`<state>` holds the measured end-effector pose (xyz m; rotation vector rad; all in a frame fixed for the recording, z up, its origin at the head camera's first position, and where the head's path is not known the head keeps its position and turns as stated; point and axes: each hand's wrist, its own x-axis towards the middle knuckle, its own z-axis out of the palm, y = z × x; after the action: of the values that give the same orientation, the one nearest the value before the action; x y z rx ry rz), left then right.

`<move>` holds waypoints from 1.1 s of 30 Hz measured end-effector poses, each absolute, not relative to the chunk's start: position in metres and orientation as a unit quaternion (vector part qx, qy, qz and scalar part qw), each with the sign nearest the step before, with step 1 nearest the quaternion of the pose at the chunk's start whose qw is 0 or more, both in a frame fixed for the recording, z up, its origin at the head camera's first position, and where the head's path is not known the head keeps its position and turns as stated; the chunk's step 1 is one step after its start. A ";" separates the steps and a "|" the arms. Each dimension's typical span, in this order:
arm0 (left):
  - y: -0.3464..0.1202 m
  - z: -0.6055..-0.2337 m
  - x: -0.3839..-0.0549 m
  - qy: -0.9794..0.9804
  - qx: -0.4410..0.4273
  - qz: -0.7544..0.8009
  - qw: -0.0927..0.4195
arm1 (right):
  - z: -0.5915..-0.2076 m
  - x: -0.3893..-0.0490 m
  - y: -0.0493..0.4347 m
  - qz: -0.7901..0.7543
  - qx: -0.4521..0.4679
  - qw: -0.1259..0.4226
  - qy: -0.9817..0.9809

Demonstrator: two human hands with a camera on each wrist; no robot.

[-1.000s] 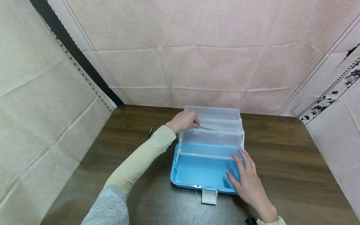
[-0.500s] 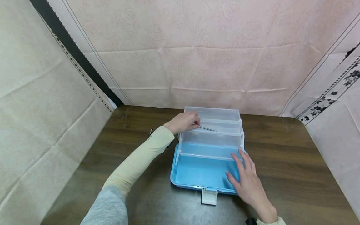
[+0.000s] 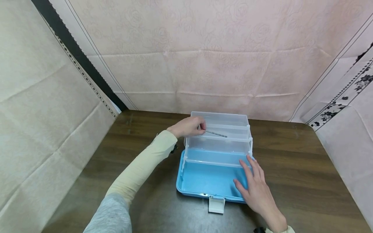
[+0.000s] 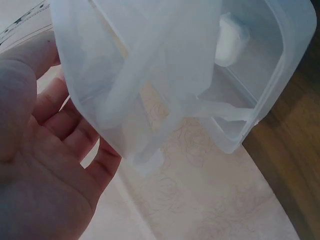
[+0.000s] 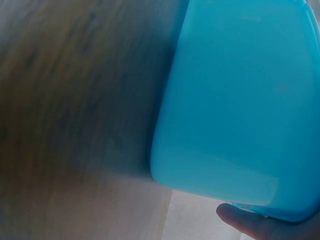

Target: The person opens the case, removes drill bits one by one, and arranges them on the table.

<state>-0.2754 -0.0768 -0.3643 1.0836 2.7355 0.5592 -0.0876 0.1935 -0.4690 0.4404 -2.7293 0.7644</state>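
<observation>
An open blue box [image 3: 204,181] with translucent tiered trays [image 3: 224,131] stands on the table. Over the trays my left hand [image 3: 187,127] pinches one end of a thin silver rod [image 3: 217,133]; its exact kind is too small to tell. In the left wrist view, my left hand [image 4: 45,130] is beside the cloudy tray wall [image 4: 90,65], and the rod is hidden. My right hand [image 3: 257,194] rests at the box's right rim with fingers spread and fairly straight. The right wrist view shows the box's blue side [image 5: 235,100] with a finger [image 5: 250,220] below it.
A white latch [image 3: 216,205] hangs at the box's front. Inside one tray lies a small white object [image 4: 230,42]. Behind the brown wooden table [image 3: 291,161] rises a pale patterned cloth [image 3: 218,71], with more cloth on both sides.
My left hand has drawn slightly left and down, and more of the thin rod shows, tip included. The right hand and the box hold their place.
</observation>
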 end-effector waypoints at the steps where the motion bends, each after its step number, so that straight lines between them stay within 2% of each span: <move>1: -0.078 -0.364 -0.276 0.908 0.360 0.200 0.079 | -0.469 -0.088 0.194 0.265 0.153 0.137 -0.942; 33: -0.094 -0.365 -0.288 0.816 0.236 0.507 0.142 | -0.470 -0.088 0.193 0.259 0.148 0.134 -0.945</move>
<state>-0.2882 -0.0941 -0.3651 0.6821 2.3563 1.4646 -0.0884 0.1932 -0.4701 0.4302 -2.7386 0.7511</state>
